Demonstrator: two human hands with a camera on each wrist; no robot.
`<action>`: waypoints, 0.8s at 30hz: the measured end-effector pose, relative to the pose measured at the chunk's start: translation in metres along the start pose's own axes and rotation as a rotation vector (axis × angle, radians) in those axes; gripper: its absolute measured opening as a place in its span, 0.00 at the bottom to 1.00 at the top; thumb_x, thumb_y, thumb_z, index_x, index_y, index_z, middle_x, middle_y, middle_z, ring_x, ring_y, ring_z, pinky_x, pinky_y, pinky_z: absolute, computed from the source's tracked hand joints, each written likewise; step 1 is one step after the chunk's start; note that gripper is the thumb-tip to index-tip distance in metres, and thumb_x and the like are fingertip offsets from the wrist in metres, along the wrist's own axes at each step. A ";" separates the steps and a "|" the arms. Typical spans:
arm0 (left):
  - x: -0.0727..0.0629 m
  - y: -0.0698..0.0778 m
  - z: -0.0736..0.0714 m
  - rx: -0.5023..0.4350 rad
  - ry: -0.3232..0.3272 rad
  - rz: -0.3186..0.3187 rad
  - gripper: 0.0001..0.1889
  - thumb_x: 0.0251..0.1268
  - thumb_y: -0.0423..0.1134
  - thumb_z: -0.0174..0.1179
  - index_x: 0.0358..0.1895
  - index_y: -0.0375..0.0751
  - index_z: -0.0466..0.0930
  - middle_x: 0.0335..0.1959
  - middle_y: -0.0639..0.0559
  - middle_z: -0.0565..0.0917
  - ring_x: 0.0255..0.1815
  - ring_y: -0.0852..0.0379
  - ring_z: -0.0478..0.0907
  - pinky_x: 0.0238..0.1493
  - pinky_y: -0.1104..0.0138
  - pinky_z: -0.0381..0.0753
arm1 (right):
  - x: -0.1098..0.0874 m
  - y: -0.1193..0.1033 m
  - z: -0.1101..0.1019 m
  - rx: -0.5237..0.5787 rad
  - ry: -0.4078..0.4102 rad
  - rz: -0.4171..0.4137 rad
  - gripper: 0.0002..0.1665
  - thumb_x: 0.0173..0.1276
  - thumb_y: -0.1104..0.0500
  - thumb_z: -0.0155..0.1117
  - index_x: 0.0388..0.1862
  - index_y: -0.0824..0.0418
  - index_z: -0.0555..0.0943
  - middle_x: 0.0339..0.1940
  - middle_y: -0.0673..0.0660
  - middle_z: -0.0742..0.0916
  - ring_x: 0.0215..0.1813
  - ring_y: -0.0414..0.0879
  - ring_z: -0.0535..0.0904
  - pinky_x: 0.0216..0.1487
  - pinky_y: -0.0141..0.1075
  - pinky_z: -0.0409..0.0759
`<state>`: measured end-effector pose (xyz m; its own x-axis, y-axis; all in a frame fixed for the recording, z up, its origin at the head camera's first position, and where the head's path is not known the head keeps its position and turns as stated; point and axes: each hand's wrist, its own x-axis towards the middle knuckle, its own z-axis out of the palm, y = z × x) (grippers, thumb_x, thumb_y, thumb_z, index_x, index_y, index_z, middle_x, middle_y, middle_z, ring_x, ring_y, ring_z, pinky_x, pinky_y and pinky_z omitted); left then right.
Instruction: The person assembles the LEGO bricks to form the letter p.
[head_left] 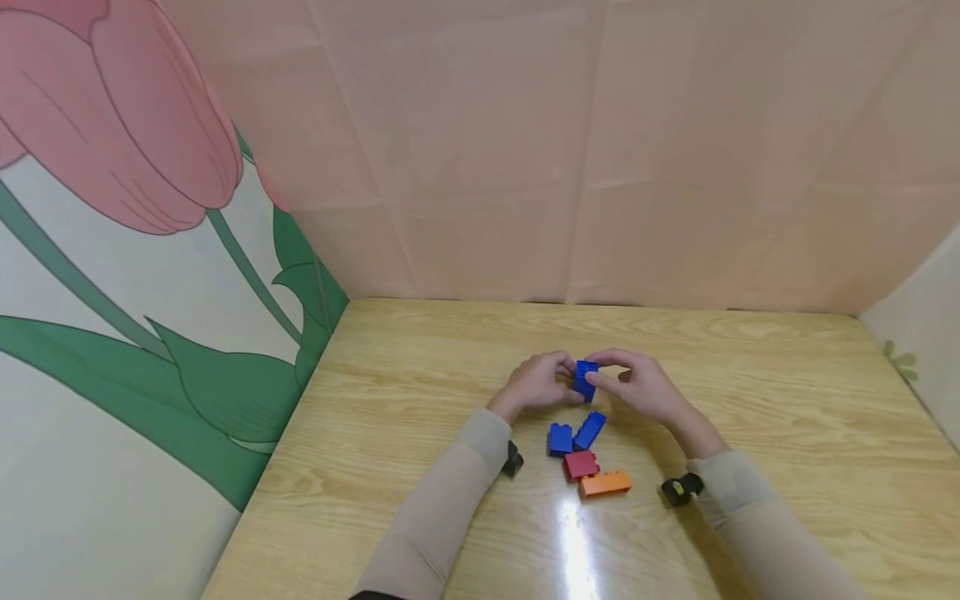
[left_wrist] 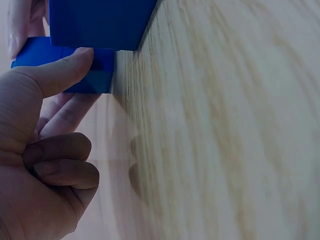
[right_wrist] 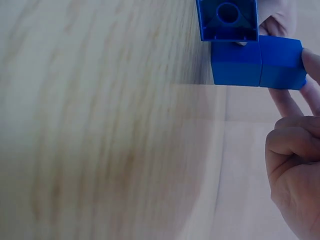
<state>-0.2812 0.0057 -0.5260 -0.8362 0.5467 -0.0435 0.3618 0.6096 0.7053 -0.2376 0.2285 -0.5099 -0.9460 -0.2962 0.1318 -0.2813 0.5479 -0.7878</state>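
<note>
Two blue toy building bricks point(head_left: 582, 389) stand one on the other between both hands, a seam showing where they meet in the right wrist view. My left hand point(head_left: 537, 383) pinches the lower brick point(right_wrist: 236, 67), its thumb point(left_wrist: 70, 72) across the near side and fingers behind. From the other side, my right hand point(head_left: 639, 386) grips the upper brick point(right_wrist: 282, 62) with thumb and fingertips. Just in front of the pair lie two loose blue bricks, a shorter one point(head_left: 560, 439) and a longer tilted one point(head_left: 590, 431). One shows its hollow underside point(right_wrist: 227, 20) in the right wrist view.
Nearer me on the wooden table point(head_left: 420, 358) lie a red brick point(head_left: 581, 467) and an orange brick point(head_left: 606, 483), close together. A pink cloth wall point(head_left: 480, 167) rises at the table's back edge, and a tulip-printed panel point(head_left: 225, 367) borders the left.
</note>
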 end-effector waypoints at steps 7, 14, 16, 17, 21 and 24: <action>-0.001 0.000 0.000 -0.012 0.002 -0.002 0.17 0.60 0.50 0.78 0.47 0.57 0.82 0.50 0.62 0.87 0.52 0.61 0.82 0.58 0.60 0.78 | 0.000 0.004 0.004 0.022 0.012 -0.002 0.21 0.75 0.46 0.68 0.59 0.55 0.85 0.58 0.54 0.87 0.64 0.57 0.79 0.57 0.61 0.80; -0.002 0.001 0.001 0.006 0.003 -0.010 0.17 0.60 0.51 0.77 0.48 0.57 0.82 0.51 0.62 0.87 0.54 0.61 0.82 0.59 0.59 0.77 | 0.000 0.008 0.005 0.033 0.023 0.003 0.21 0.75 0.47 0.69 0.59 0.55 0.85 0.58 0.55 0.87 0.63 0.56 0.80 0.57 0.59 0.81; -0.002 0.002 0.002 0.017 0.006 -0.014 0.17 0.60 0.51 0.77 0.48 0.57 0.82 0.52 0.62 0.87 0.54 0.61 0.82 0.60 0.59 0.77 | -0.001 0.008 0.004 0.030 0.011 0.007 0.21 0.75 0.45 0.69 0.60 0.55 0.85 0.59 0.55 0.87 0.64 0.57 0.80 0.57 0.60 0.80; -0.002 0.002 0.002 0.023 0.009 -0.016 0.17 0.60 0.51 0.77 0.49 0.58 0.82 0.52 0.62 0.87 0.54 0.61 0.82 0.60 0.58 0.77 | 0.000 0.008 0.003 0.028 0.003 0.006 0.22 0.75 0.45 0.68 0.60 0.55 0.85 0.59 0.55 0.87 0.64 0.58 0.79 0.58 0.61 0.79; -0.003 0.003 0.003 0.028 0.017 -0.019 0.17 0.61 0.52 0.77 0.49 0.59 0.81 0.53 0.62 0.86 0.56 0.60 0.81 0.61 0.56 0.76 | 0.000 0.008 0.001 0.019 -0.014 -0.003 0.22 0.75 0.44 0.68 0.61 0.54 0.84 0.60 0.55 0.86 0.65 0.59 0.78 0.59 0.63 0.78; -0.004 0.003 0.004 0.032 0.019 -0.025 0.17 0.62 0.52 0.76 0.50 0.59 0.81 0.54 0.62 0.86 0.57 0.60 0.81 0.62 0.56 0.76 | -0.001 0.008 -0.001 0.009 -0.017 -0.018 0.25 0.75 0.44 0.68 0.63 0.56 0.83 0.61 0.56 0.86 0.66 0.60 0.79 0.58 0.63 0.79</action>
<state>-0.2753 0.0076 -0.5260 -0.8527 0.5202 -0.0475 0.3531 0.6411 0.6814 -0.2392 0.2339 -0.5154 -0.9379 -0.3193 0.1358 -0.2967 0.5350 -0.7911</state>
